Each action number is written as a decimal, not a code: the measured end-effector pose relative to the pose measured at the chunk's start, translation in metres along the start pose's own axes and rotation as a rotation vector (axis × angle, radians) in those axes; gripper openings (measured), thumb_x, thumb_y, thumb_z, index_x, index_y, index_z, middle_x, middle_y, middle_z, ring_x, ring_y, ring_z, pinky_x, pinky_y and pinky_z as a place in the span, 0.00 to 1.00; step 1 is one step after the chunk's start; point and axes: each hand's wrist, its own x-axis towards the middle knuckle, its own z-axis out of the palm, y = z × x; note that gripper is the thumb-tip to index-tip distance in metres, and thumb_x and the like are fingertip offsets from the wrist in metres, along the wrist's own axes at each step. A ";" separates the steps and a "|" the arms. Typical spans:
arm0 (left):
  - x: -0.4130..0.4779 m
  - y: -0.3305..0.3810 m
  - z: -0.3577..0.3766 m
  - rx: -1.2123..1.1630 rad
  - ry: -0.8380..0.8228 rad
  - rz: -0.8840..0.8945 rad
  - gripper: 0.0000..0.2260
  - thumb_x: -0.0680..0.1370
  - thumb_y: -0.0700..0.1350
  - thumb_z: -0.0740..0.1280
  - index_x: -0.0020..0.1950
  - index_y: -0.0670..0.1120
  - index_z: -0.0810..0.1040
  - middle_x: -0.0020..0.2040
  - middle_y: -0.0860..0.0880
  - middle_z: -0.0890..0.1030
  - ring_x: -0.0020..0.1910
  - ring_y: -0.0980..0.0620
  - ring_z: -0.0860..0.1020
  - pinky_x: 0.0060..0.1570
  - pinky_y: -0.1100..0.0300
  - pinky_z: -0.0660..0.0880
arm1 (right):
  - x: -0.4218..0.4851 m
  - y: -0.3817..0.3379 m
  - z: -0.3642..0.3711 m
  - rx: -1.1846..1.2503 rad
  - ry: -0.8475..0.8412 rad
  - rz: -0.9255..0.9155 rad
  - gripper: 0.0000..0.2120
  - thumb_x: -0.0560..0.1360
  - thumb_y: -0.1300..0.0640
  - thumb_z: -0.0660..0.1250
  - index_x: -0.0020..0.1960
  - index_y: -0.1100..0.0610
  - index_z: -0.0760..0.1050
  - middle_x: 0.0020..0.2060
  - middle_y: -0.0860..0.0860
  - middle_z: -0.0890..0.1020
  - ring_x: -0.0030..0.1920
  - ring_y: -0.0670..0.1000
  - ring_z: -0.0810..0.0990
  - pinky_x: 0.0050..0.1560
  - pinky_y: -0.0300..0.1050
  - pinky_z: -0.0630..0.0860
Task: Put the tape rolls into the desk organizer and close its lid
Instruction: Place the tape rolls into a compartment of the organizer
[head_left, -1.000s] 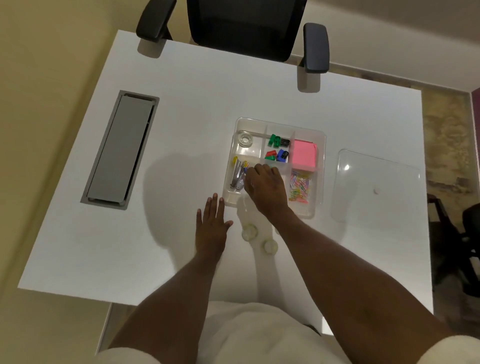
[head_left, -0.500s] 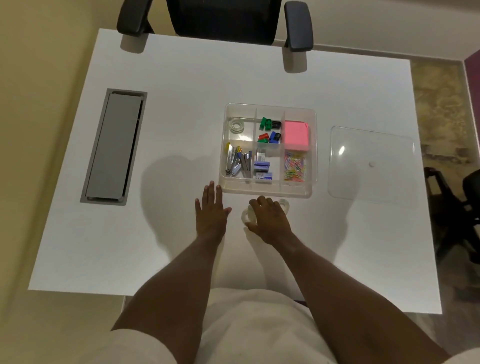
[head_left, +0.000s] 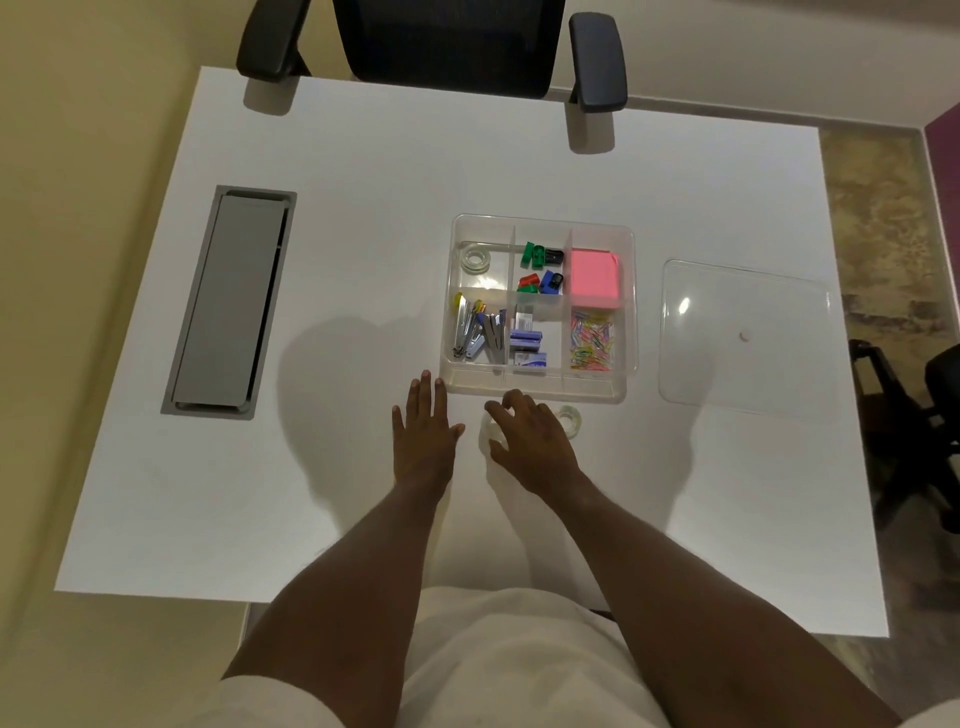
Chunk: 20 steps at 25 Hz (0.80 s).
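So the right hand (head_left: 530, 436) is curled over a clear tape roll (head_left: 491, 427) on the white desk (head_left: 363, 156), fingers closing round it, just in front of the open organizer (head_left: 628, 312). Second roll (head_left: 570, 415) sits right beside that hand. A third one (head_left: 475, 260) is already in the back-left compartment. Left hand (head_left: 423, 426) lies flat, fingers spread, holding nothing. Lid (head_left: 748, 338) is off to the right.

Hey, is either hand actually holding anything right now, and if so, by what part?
The right hand curls over a tape roll on the desk, fingers at its outer rim; a firm grip cannot be told. The left hand lies flat, empty.
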 end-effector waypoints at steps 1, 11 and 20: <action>-0.001 -0.001 0.001 0.008 0.005 0.004 0.35 0.85 0.59 0.55 0.85 0.50 0.39 0.85 0.47 0.37 0.84 0.46 0.38 0.83 0.41 0.45 | 0.006 0.001 -0.006 -0.014 0.052 -0.031 0.27 0.71 0.51 0.78 0.67 0.55 0.75 0.62 0.57 0.79 0.59 0.59 0.80 0.61 0.55 0.80; 0.002 -0.010 0.011 0.068 0.051 0.026 0.34 0.86 0.56 0.54 0.85 0.47 0.39 0.85 0.45 0.38 0.84 0.45 0.40 0.83 0.42 0.48 | 0.133 0.011 -0.092 0.010 0.204 -0.054 0.26 0.72 0.59 0.77 0.69 0.57 0.74 0.62 0.59 0.76 0.59 0.57 0.77 0.58 0.51 0.79; 0.010 -0.013 0.021 0.098 0.040 0.005 0.34 0.86 0.58 0.55 0.85 0.48 0.40 0.84 0.46 0.37 0.84 0.45 0.38 0.83 0.42 0.47 | 0.230 0.018 -0.099 -0.331 0.057 0.018 0.21 0.74 0.60 0.72 0.66 0.56 0.73 0.56 0.56 0.80 0.60 0.58 0.75 0.63 0.52 0.70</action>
